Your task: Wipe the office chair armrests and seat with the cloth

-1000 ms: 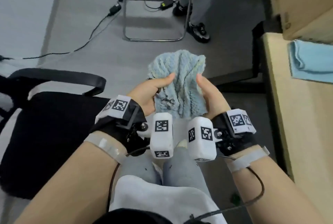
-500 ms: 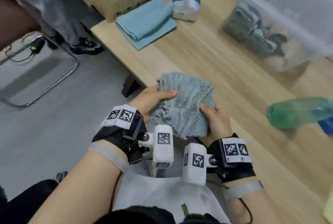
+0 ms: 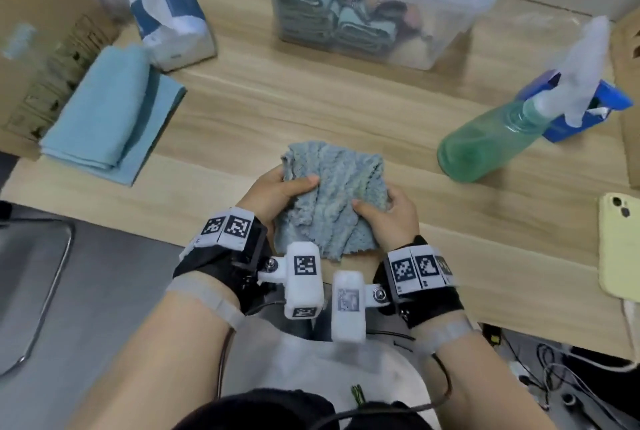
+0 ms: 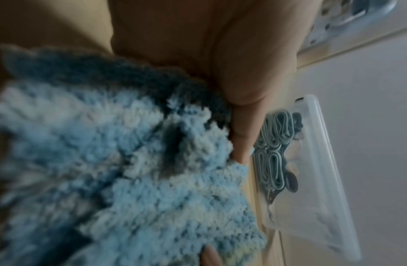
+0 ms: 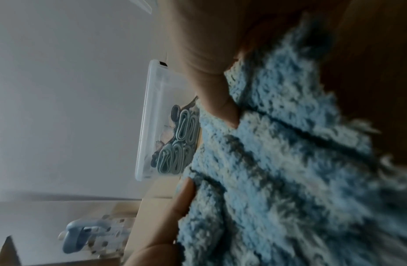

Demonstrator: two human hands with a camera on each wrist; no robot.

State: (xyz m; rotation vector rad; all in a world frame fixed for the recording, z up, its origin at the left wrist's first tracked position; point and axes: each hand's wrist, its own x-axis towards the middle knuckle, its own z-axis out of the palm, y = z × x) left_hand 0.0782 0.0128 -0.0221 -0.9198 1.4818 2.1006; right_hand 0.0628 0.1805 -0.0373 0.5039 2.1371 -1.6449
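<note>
A fluffy blue-grey cloth [image 3: 332,197] is held bunched between both hands over the near edge of a wooden desk [image 3: 311,111]. My left hand [image 3: 280,192] grips its left side, thumb pressed on top. My right hand [image 3: 388,218] grips the right side, thumb across the front. The left wrist view is filled by the cloth [image 4: 120,171] with my fingers [image 4: 241,126] curled round it. In the right wrist view the cloth [image 5: 289,162] is pinched under my thumb [image 5: 216,97]. No office chair shows in any view.
On the desk stand a clear plastic bin [image 3: 377,4] of folded cloths, a tissue pack [image 3: 173,24], a folded light-blue towel [image 3: 107,118], a green spray bottle [image 3: 495,142] lying tilted, a blue box [image 3: 581,111] and a yellow phone [image 3: 620,246]. Cardboard box [image 3: 45,49] at left; cables [image 3: 554,377] lower right.
The view has swung from the chair and floor round to the desk. Both hands kept hold of the cloth and carried it over the desk's near edge.
</note>
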